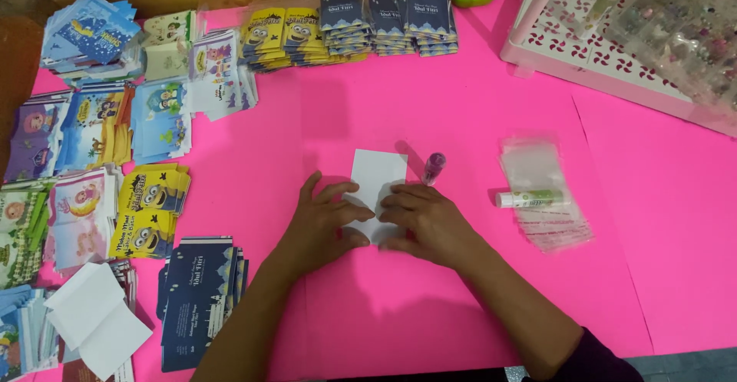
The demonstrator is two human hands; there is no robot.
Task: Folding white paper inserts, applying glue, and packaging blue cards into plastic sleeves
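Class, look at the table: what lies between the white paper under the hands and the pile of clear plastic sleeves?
In the head view, a small purple-capped tube stands between the white paper and the clear sleeves; the rest is bare pink table.

White paper point(376, 175) — flat (partly covered) on pink

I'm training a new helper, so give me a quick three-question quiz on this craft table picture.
1. True or false: both hands press on the white paper.
2. What lies on the stack of clear plastic sleeves: A) scissors B) glue stick C) ruler?
3. Which hand is nearer the purple-capped tube?

Key:
1. True: left hand and right hand both rest on it.
2. B, the glue stick.
3. The right hand.
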